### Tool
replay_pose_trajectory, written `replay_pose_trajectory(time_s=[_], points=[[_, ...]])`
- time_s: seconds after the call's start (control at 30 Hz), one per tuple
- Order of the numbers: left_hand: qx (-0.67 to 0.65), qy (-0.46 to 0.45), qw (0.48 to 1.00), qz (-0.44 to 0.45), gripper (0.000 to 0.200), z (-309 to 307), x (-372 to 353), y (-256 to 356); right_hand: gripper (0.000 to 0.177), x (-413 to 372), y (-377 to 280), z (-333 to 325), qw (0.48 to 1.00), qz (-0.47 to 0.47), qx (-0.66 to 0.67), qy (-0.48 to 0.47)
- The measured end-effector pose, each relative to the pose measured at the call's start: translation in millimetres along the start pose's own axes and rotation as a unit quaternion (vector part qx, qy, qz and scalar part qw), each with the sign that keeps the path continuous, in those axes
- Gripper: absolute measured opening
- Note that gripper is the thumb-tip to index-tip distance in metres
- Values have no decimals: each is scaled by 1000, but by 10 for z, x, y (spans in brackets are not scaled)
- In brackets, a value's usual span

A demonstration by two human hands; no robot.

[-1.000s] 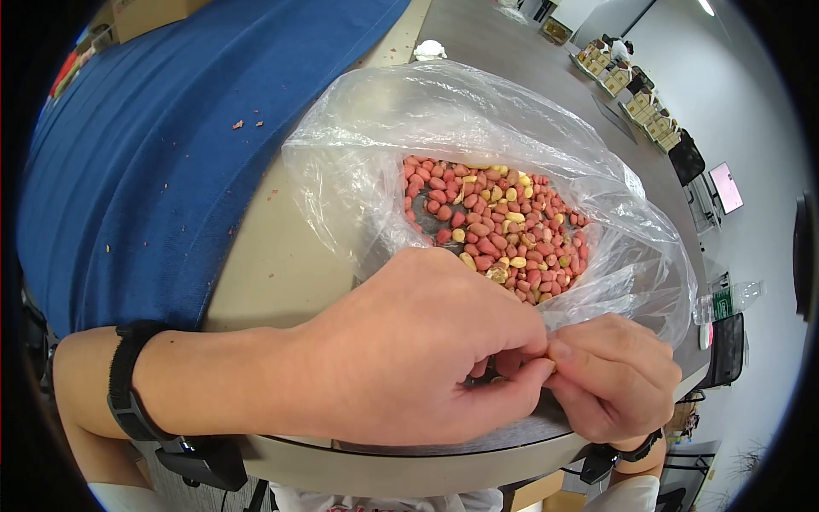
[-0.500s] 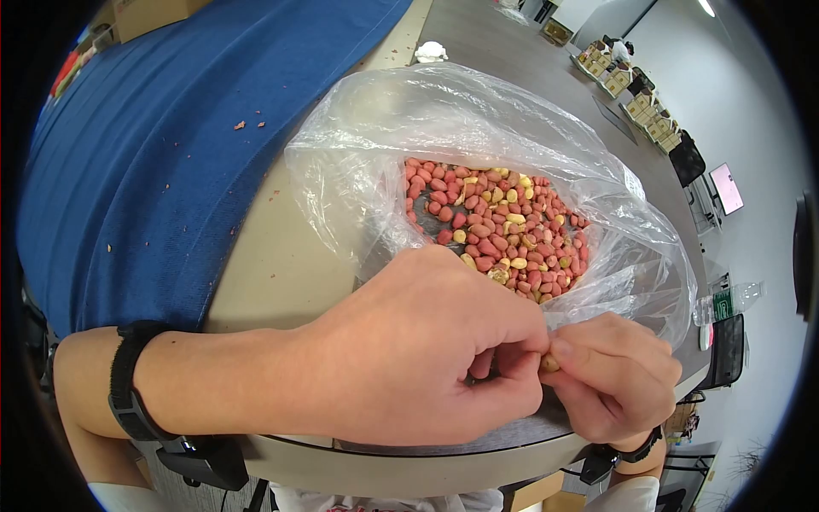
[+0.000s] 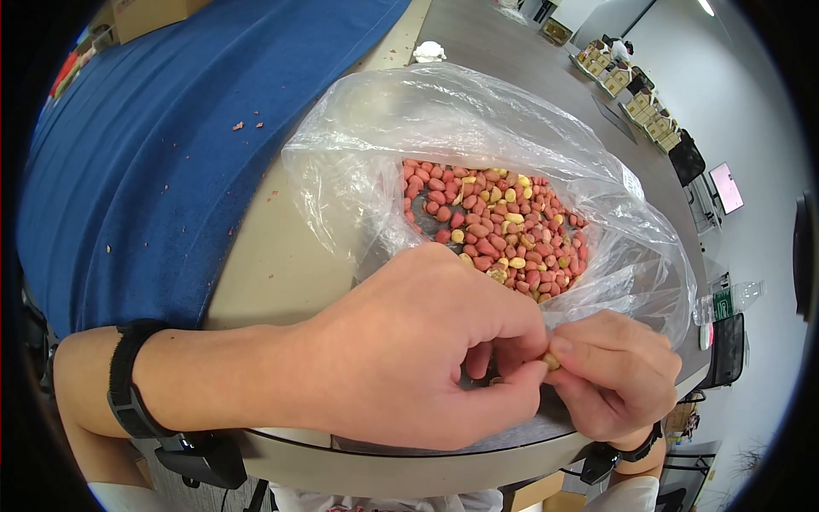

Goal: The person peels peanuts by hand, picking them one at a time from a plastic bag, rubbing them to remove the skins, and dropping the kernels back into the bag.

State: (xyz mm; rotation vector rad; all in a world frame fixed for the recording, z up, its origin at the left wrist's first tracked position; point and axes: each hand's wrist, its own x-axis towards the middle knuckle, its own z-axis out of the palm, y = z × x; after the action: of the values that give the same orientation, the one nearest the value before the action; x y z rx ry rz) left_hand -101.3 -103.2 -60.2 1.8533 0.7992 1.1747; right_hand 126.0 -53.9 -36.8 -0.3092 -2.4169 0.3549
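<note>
Just in front of a clear plastic bag (image 3: 358, 162), my left hand (image 3: 426, 350) and my right hand (image 3: 618, 371) meet, fingertip to fingertip. Between them is a small pale yellowish peanut (image 3: 552, 363), pinched by both and partly covered by the fingers. Inside the open bag lie many red-skinned peanuts (image 3: 486, 230), mixed with some pale peeled ones. My left hand hides the near side of that pile. Under its curled fingers a little dark gap shows, with a small pale piece I cannot make out.
A blue cloth (image 3: 162, 171) with scattered bits of red skin covers the left side of the table (image 3: 273, 247). A crumpled white tissue (image 3: 429, 52) sits beyond the bag. At the right are a plastic bottle (image 3: 729, 302) and a black chair (image 3: 725, 350). A cardboard box (image 3: 149, 17) stands top left.
My hands keep their pinch with only slight finger shifts. The peanut shows a little higher, and the gap under my left fingers is slightly wider.
</note>
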Motion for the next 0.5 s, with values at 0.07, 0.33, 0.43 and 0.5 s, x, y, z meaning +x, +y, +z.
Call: replay_pose_trajectory(time_s=[0.07, 0.33, 0.43, 0.5], points=[[-9, 6, 1000, -6, 6, 12, 0, 6, 34, 2, -4, -5, 1000, 2, -3, -1], [-24, -31, 999, -31, 4, -12, 0, 12, 30, 16, 40, -8, 999, -30, 6, -11], [-37, -29, 999, 2, 5, 3, -3, -14, 28, 31, 34, -6, 999, -41, 15, -4], [-34, -28, 999, 11, 6, 3, -10, -12, 27, 26, 21, -8, 999, -44, 14, -3]])
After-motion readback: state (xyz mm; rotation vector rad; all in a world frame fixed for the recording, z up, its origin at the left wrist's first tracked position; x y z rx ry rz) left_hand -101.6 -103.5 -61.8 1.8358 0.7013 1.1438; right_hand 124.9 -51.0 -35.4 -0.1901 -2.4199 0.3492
